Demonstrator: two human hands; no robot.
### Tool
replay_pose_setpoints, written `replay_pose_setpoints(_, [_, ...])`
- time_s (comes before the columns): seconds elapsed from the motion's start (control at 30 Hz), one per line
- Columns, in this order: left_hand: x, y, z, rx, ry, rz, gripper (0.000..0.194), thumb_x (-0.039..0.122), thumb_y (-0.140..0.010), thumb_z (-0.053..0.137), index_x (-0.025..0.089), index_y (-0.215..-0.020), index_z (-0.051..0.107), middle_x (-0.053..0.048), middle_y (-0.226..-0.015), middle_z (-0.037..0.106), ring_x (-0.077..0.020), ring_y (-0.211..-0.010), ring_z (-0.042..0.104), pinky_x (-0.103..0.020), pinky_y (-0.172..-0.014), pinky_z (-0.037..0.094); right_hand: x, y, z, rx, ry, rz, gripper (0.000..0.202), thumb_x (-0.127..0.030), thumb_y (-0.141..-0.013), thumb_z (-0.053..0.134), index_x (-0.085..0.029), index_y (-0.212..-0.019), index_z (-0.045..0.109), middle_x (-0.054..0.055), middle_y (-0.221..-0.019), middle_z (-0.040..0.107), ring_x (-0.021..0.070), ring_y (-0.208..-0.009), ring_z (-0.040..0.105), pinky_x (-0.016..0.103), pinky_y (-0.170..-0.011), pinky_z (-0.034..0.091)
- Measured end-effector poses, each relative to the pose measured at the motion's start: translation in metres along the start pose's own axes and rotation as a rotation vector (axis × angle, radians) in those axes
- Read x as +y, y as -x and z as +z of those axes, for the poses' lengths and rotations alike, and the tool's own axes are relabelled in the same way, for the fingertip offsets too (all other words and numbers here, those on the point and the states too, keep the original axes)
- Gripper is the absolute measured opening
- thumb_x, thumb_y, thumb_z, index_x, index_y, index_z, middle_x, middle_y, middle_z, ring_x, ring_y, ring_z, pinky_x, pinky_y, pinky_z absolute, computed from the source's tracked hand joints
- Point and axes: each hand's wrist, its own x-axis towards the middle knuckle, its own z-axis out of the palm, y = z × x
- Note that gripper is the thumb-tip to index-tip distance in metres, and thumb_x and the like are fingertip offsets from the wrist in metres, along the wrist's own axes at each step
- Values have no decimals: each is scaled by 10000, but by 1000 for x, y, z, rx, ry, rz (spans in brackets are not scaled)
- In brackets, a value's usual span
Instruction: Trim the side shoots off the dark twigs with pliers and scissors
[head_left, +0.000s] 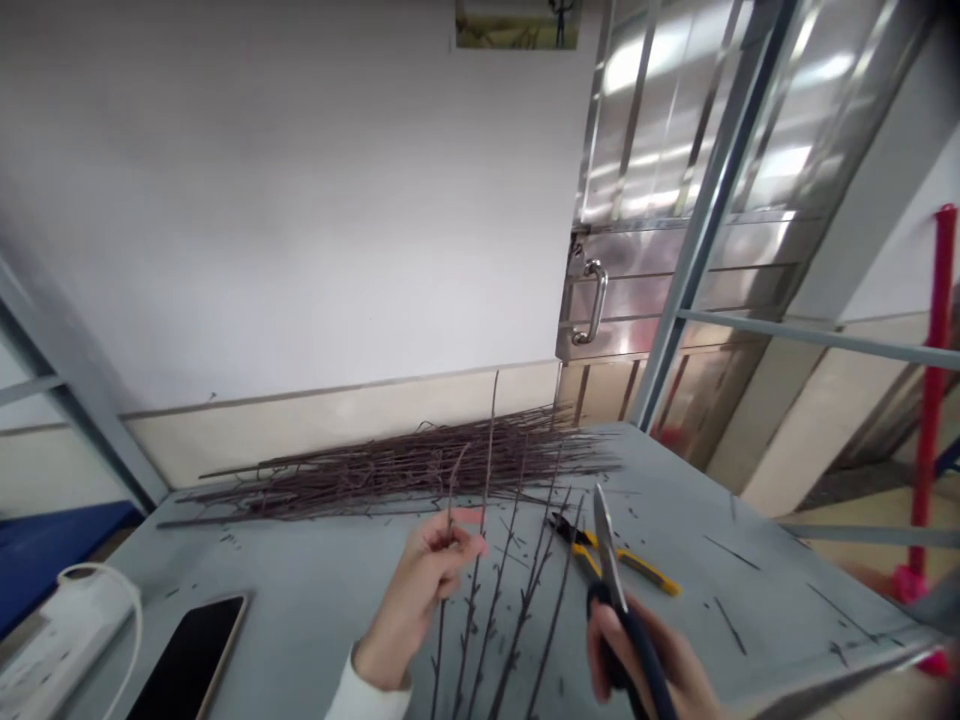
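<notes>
My left hand (426,568), in a white sleeve, is closed in a pinch around a thin dark twig (490,440) that stands up past the fingertips. More budded twigs (517,630) fan out below and to its right, their lower ends cut off by the frame's bottom edge. Dark-handled scissors (609,550) are gripped in my right hand (656,650), blades pointing up and away from me. Just beyond the scissors, yellow-handled cutting pliers (651,574) lie on the table, partly hidden by the blades.
A long heap of dark twigs (390,468) lies along the back of the grey table (315,560). At the front left are a phone (191,655) and a white power strip (79,620) with a cable. Twig scraps (729,625) litter the right side. Metal posts (690,240) rise at the table's corners.
</notes>
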Motion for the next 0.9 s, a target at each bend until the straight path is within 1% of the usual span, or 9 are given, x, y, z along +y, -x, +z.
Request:
replay_pose_setpoints(0.07, [-1,0,1,-5,6,-23,307,259,-577,767,154,-836,641,53,-603,541,-5,-397,162,-213,-406,57,-23,-22,-9,-81,41,-48,484,-665,-741,540,-202,-611,483,-6,-431,533,115,-425,469,243,-473,375])
replay_pose_setpoints(0.17, [-2,0,3,8,18,-31,339,289,-555,782,158,-834,642,51,-599,547,-4,-391,162,-216,-407,52,-49,-46,-6,-201,26,-53,475,-642,-763,533,-200,-604,458,-32,-418,509,100,-389,459,229,-451,360])
replay_pose_setpoints(0.33, [-1,2,2,37,12,-29,338,286,-519,796,151,-789,643,52,-601,531,-3,-391,166,-220,-409,42,-78,-67,15,-186,-128,-33,485,-647,-784,490,-196,-608,463,-55,-431,476,85,-347,441,220,-408,349])
replay_pose_setpoints(0.43, [-2,3,0,42,10,-22,341,286,-534,788,153,-815,649,51,-610,529,-4,-393,162,-222,-412,39,-88,-71,24,-253,-139,-34,466,-636,-770,520,-194,-631,474,-61,-437,483,83,-342,441,215,-396,345])
replay_pose_setpoints(0.53, [-3,3,0,45,31,-21,342,275,-538,785,162,-823,635,50,-614,535,-9,-400,162,-218,-416,39,-92,-71,29,-364,-105,-55,473,-629,-766,531,-193,-601,456,-55,-445,501,79,-344,449,209,-390,339])
replay_pose_setpoints(0.6, [-3,4,0,38,51,-25,347,272,-538,785,166,-825,620,51,-606,539,-11,-402,157,-215,-420,39,-91,-70,30,-404,-86,-80,487,-622,-766,536,-191,-566,433,-56,-445,497,71,-345,445,205,-395,342])
replay_pose_setpoints(0.67, [-2,5,1,26,69,-29,363,274,-536,786,165,-837,615,51,-597,539,-12,-404,152,-214,-422,37,-87,-71,30,-384,-74,-91,486,-625,-761,539,-195,-570,419,-60,-443,493,70,-340,442,206,-388,340])
replay_pose_setpoints(0.83, [0,6,-1,41,108,-44,417,280,-508,803,161,-862,616,55,-599,538,-7,-408,140,-209,-424,29,-73,-73,30,-228,-76,-127,446,-620,-787,513,-206,-651,418,-70,-406,494,77,-330,436,199,-375,322])
replay_pose_setpoints(0.9, [0,5,-1,34,110,-48,423,286,-501,809,157,-851,609,53,-599,546,-4,-404,131,-208,-422,28,-70,-72,33,-214,-44,-128,438,-605,-770,549,-208,-649,408,-75,-396,491,77,-328,436,196,-372,319])
